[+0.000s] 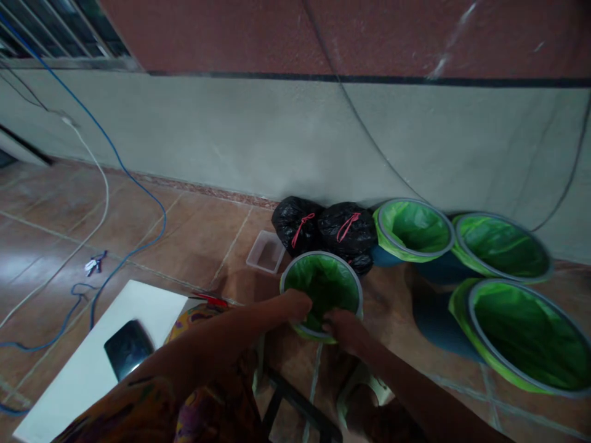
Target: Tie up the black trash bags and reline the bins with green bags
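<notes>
A small bin with a grey rim and a green liner point(323, 283) stands on the tiled floor right in front of me. My left hand point(298, 306) is closed on the near rim and the liner's edge. My right hand point(344, 326) is closed on the same near rim, a little to the right. Both forearms reach forward from the bottom of the view. The fingertips are hidden by the liner's fold.
Two tied black rubbish bags point(323, 231) lie against the wall behind the bin. Three more green-lined bins point(503, 246) stand at the right. A clear plastic tub point(265, 251) sits left of the bags. A white board point(92, 363), cables point(106, 203) and keys point(95, 263) are at the left.
</notes>
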{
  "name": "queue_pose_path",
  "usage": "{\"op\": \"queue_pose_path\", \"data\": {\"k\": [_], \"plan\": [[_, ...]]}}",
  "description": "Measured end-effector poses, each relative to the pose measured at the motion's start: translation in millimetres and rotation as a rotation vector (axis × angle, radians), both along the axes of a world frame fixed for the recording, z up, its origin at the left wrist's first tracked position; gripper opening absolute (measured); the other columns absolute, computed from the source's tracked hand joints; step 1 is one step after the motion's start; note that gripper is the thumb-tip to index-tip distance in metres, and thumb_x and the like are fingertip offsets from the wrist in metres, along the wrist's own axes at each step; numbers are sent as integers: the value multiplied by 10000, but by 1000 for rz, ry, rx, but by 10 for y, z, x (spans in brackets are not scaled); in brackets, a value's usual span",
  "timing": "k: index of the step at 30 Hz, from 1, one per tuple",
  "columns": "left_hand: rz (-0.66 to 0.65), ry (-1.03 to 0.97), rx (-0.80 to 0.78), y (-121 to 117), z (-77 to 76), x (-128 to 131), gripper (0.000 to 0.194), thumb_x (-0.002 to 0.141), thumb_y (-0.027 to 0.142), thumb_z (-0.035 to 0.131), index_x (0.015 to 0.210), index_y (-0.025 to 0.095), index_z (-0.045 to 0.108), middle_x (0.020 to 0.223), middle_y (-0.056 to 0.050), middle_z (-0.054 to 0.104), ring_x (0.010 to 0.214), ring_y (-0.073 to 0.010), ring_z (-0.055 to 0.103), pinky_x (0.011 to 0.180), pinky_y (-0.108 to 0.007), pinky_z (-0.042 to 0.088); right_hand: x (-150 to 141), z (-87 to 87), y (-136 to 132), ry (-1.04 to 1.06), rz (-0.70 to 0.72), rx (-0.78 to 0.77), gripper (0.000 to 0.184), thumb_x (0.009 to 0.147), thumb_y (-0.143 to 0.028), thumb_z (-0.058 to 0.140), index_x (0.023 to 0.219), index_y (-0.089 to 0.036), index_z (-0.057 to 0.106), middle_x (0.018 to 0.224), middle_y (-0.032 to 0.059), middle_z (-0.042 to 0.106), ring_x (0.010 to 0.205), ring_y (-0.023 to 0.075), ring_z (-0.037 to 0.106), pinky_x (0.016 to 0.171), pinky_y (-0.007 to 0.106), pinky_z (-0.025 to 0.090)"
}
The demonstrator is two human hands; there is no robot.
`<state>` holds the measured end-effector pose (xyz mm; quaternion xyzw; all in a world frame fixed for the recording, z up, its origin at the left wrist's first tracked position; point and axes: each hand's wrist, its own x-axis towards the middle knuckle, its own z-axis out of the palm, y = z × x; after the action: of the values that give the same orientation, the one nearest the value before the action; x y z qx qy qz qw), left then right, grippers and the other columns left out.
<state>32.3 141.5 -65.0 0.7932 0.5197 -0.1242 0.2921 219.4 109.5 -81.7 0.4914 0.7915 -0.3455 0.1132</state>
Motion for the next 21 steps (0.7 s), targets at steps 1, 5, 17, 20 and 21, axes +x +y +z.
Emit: {"op": "queue_pose_path", "data": {"k": [1, 5, 17, 20, 21], "plan": [[-25, 9, 25, 101, 53, -11, 181, 698, 260, 711, 856, 172, 708, 882, -101, 716, 915, -290, 646, 799, -379, 520, 27, 29, 104, -6, -66, 68, 317, 890, -282, 479, 1135, -171, 647, 1130, 107, 651, 1039, 214, 602, 884, 287, 415], [116, 67, 227, 496, 191, -58, 463, 894, 265, 458, 1329, 108, 477, 1288, -176, 563, 1183, -283, 537, 984, -395, 436, 172, 71, 511, -71, -261, 384, 491, 909, -257, 415, 1374, -106, 453, 1363, 159, 513, 1199, 265, 489, 999, 351, 373], [293, 181, 230, 612, -127, 47, 474, 871, 86, 409, 1341, 25, 420, 1246, -229, 539, 1135, -300, 531, 935, -377, 432, 228, -303, 705, -167, -260, 335, 630, 857, -125, 379, 1478, -116, 273, 1482, 191, 356, 1279, 299, 445, 1005, 398, 406], [289, 144, 210, 649, -129, 27, 468, 857, 153, 490, 1312, 52, 455, 1249, -217, 551, 1129, -299, 544, 939, -372, 437, 218, -264, 718, -165, -269, 342, 613, 860, -112, 361, 1468, -99, 283, 1469, 203, 370, 1272, 281, 463, 1009, 380, 407], [305, 128, 200, 667, -133, -1, 466, 855, 203, 518, 1300, 73, 467, 1247, -203, 559, 1131, -295, 550, 940, -372, 443, 215, -242, 721, -159, -275, 343, 606, 860, -112, 364, 1461, -97, 294, 1463, 205, 378, 1270, 275, 467, 1008, 372, 407]]}}
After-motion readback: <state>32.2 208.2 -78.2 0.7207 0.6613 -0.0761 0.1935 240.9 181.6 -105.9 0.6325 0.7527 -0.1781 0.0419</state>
